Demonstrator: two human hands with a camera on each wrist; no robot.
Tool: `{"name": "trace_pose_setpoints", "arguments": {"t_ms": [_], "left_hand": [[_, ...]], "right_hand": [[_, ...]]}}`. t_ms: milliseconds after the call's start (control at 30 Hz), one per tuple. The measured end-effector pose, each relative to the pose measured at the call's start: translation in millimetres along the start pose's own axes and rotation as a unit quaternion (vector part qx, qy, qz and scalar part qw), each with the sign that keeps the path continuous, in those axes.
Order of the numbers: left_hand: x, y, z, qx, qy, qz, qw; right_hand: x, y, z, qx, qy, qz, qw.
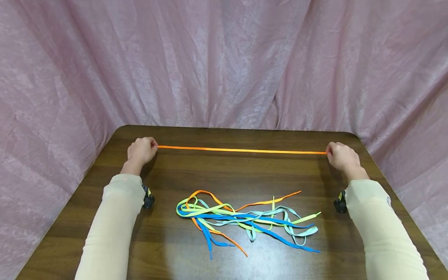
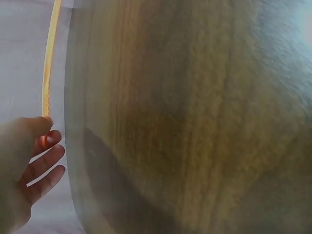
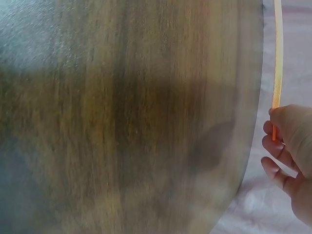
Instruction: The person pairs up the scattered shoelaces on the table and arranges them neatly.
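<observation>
An orange shoelace (image 1: 241, 150) is stretched straight between both hands over the far part of the table. My left hand (image 1: 142, 149) pinches one end of it between thumb and forefinger, with the other fingers loosely bent in the left wrist view. At the opposite end, my right hand (image 1: 343, 156) pinches the lace the same way; its orange tip (image 3: 274, 132) pokes out below the thumb. Nearer me, between the forearms, lies a loose tangle of shoelaces: blue (image 1: 276, 232), yellow-green (image 1: 308, 217), pale teal (image 1: 297, 234) and orange (image 1: 276, 200).
The brown wood-grain table (image 1: 168, 249) has rounded far corners. A pink velvety curtain (image 1: 224, 62) hangs behind it and along both sides. Small black devices, one by the left wrist (image 1: 148, 197) and one by the right (image 1: 340, 202), are fixed at the sleeves.
</observation>
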State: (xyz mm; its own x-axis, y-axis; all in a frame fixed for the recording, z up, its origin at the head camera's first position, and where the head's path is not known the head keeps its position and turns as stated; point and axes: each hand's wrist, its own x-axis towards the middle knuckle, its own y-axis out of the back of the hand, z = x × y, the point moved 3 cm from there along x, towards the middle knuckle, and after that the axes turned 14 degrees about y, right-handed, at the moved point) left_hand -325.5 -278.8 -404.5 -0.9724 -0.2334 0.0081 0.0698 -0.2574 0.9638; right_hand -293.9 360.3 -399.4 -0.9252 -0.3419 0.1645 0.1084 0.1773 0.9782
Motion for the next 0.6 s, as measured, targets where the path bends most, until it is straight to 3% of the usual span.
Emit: {"name": "trace_pose_setpoints", "arguments": {"t_ms": [233,600], "left_hand": [[5.9,-0.9,2.8,0.021,0.008,-0.013,0.9997],[12.1,-15.4,6.2,0.026,0.005,-0.009,0.9996]], "right_hand": [[6.9,-5.7,0.1,0.004,-0.012,0.000,0.9999],[9.5,-17.8,-0.1,0.020,-0.037,-0.054,0.9976]]}}
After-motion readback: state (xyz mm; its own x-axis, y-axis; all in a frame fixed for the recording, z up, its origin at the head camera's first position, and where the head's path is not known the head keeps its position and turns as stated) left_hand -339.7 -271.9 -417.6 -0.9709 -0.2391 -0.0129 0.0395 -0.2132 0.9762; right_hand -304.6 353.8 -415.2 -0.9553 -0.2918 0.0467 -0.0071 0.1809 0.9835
